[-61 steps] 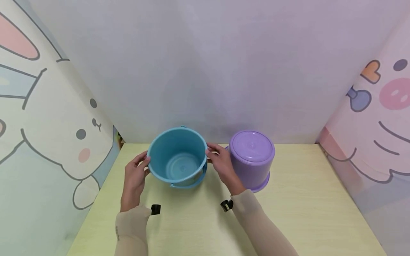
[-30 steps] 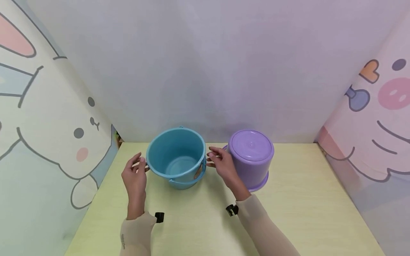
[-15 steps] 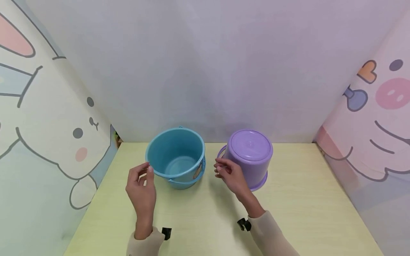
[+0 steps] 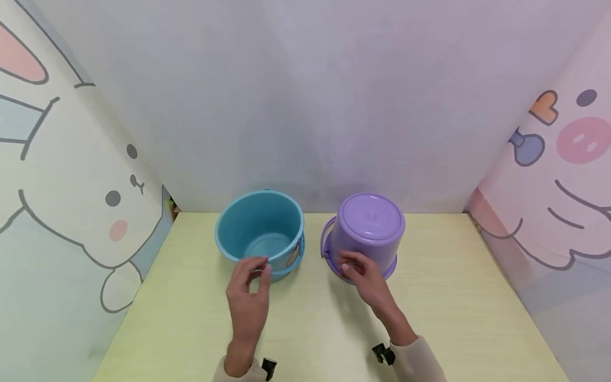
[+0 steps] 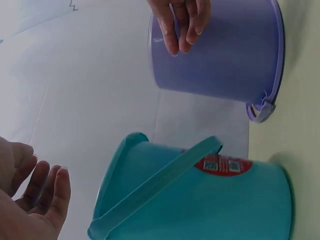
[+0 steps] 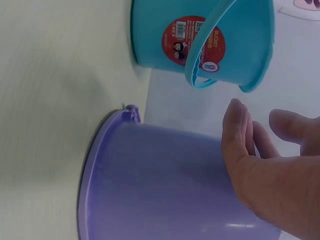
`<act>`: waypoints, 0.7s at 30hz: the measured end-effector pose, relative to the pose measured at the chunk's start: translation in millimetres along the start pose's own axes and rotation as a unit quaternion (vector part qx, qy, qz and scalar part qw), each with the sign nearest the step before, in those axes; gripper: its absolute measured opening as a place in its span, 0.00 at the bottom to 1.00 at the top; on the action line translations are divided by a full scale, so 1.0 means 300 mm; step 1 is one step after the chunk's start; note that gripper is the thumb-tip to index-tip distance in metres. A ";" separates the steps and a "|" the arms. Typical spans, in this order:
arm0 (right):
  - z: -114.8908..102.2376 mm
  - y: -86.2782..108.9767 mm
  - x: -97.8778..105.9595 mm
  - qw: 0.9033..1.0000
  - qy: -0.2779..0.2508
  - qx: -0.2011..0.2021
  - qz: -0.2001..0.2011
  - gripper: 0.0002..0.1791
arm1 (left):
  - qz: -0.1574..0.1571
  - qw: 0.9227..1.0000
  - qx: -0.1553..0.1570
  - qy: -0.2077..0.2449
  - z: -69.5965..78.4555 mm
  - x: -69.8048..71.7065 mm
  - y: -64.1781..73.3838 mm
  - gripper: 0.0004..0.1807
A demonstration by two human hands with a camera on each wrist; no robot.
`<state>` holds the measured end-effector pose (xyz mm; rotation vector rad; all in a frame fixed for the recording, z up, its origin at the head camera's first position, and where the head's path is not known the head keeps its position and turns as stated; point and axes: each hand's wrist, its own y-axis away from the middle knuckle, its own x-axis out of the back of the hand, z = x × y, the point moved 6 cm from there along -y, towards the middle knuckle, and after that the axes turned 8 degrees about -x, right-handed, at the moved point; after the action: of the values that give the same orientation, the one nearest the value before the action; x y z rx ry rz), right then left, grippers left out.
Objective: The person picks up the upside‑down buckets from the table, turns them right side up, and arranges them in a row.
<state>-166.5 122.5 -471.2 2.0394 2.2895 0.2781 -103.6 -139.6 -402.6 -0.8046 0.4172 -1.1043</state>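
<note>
A blue bucket [image 4: 260, 223] stands upright on the table, its mouth facing up and its handle [image 5: 155, 185] hanging down along the side. A red label [image 6: 194, 44] shows on its wall. To the right a purple bucket [image 4: 372, 220] sits upside down, base up, its handle [image 4: 326, 239] sticking out at the left near the table. My left hand [image 4: 249, 297] hovers in front of the blue bucket with loosely bent fingers and nothing in them. In front of the purple bucket hangs my right hand [image 4: 369, 284], fingers relaxed, holding nothing and seemingly apart from its wall.
The pale wooden table [image 4: 315, 339] reaches back to a plain wall [image 4: 305, 106]. Side panels with a rabbit drawing [image 4: 81, 185] and a pig drawing [image 4: 563, 175] border it left and right. A black wrist strap piece [image 4: 383, 354] shows at the right sleeve.
Both hands have let go of the blue bucket's rim and drawn back toward the person. The left hand has also moved right, and so has the right hand. Both buckets stay in place.
</note>
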 end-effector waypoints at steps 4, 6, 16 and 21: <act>0.023 0.022 0.034 1.000 -0.003 -0.009 0.006 0.18 | -0.042 0.999 -0.017 -0.001 0.005 -0.066 0.039 0.19; 0.032 0.030 0.052 1.000 0.000 -0.007 0.011 0.18 | -0.061 0.998 -0.028 0.000 0.006 -0.098 0.057 0.20; 0.073 0.066 0.157 0.998 0.041 0.015 0.036 0.16 | -0.155 0.988 -0.011 -0.007 -0.067 -0.236 0.150 0.14; 0.091 0.079 0.200 0.998 0.043 0.011 0.049 0.15 | -0.194 0.981 0.026 -0.015 -0.109 -0.285 0.181 0.11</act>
<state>-146.0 187.0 -489.5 2.1964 2.2527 0.3551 -126.8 -62.2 -472.0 -0.8766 0.2074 -1.4563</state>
